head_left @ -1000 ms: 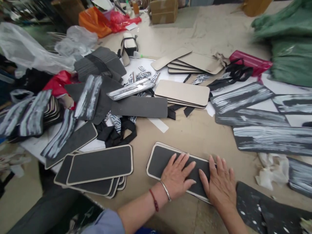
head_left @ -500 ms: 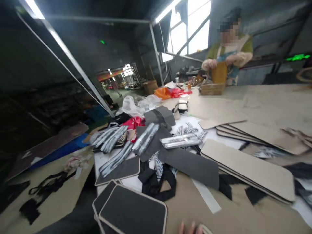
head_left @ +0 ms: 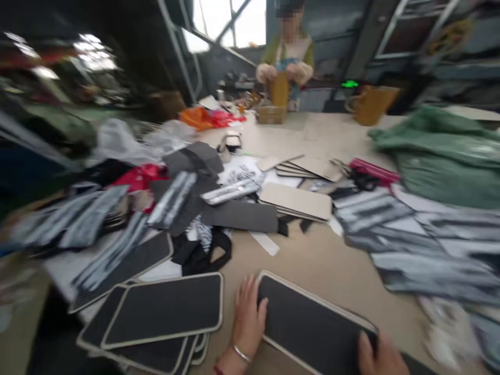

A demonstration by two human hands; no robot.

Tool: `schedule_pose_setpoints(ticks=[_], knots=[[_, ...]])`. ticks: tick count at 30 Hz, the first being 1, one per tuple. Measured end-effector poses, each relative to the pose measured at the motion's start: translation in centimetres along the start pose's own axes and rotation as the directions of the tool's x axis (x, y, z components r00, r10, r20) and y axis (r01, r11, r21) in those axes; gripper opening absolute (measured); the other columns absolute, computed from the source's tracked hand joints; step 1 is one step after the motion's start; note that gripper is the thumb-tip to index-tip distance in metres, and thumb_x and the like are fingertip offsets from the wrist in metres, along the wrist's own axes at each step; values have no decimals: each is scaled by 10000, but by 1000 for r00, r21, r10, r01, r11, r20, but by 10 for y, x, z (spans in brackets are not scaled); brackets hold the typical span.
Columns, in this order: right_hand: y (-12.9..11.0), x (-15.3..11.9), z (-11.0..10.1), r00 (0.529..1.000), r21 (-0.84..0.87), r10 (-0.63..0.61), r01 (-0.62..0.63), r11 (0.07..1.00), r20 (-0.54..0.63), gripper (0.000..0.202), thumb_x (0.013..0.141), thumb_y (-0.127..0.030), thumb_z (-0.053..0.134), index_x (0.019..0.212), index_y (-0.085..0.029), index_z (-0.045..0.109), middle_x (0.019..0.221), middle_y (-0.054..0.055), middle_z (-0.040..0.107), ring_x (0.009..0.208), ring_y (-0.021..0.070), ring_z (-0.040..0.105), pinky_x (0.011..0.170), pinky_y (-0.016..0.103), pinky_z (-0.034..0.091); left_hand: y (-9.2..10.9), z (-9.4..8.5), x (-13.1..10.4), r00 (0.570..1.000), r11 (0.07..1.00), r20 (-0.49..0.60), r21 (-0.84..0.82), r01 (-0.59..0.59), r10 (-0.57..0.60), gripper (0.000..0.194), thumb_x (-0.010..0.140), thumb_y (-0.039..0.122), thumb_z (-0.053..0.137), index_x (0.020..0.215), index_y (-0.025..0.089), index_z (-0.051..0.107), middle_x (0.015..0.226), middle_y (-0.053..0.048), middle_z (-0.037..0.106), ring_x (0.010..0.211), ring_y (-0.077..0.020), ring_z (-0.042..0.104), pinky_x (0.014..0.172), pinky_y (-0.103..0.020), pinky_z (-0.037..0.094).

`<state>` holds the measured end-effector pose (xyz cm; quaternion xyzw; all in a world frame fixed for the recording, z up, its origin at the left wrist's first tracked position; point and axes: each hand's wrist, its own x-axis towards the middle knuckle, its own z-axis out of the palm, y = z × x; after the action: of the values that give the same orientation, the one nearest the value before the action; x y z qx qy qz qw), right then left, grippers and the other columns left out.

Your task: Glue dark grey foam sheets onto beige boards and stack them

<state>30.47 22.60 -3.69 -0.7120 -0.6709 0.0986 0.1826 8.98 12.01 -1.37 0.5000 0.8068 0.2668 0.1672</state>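
Observation:
In front of me lies a dark grey rectangular panel [head_left: 308, 323] with rounded corners and a pale bound edge. My left hand [head_left: 248, 315], with a bracelet at the wrist, grips its left end, thumb on top. At the panel's right end my right hand [head_left: 380, 354] holds on with the thumb over the dark face; part of this hand is cut off by the frame's lower edge. To the left of my left hand, similar dark panels with pale edges [head_left: 166, 311] lie in an uneven pile.
Beige panels [head_left: 297, 200] are stacked mid-table. Black straps [head_left: 203, 252] and grey-white strips [head_left: 94, 219] lie left; more shiny strips [head_left: 433, 271] lie right. A green sack [head_left: 449, 156] sits back right. Across the table a person [head_left: 287, 57] handles a yellow-brown piece.
The view has swung to the right and down. Both my hands now show on a dark panel; before, only some fingertips showed at the bottom edge.

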Motion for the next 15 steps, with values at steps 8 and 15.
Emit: schedule_pose_setpoints(ticks=[8, 15], knots=[[48, -44, -45, 983, 118, 177, -170, 978, -45, 565, 838, -402, 239, 1136, -15, 522, 1139, 217, 557, 1085, 279, 493, 942, 416, 370, 3, 4, 10, 997, 978, 1, -192, -78, 80, 516, 839, 359, 415, 1307, 147, 364, 1343, -160, 400, 1259, -270, 350, 1060, -474, 281], [44, -47, -72, 990, 130, 117, -105, 986, -84, 390, 828, -324, 316, 996, -122, 604, 1017, 157, 617, 985, 244, 523, 892, 408, 388, 4, 1, 9, 995, 983, 27, -161, -88, 94, 560, 838, 393, 403, 1318, 112, 342, 1348, -182, 380, 1278, -283, 314, 1074, -471, 252]])
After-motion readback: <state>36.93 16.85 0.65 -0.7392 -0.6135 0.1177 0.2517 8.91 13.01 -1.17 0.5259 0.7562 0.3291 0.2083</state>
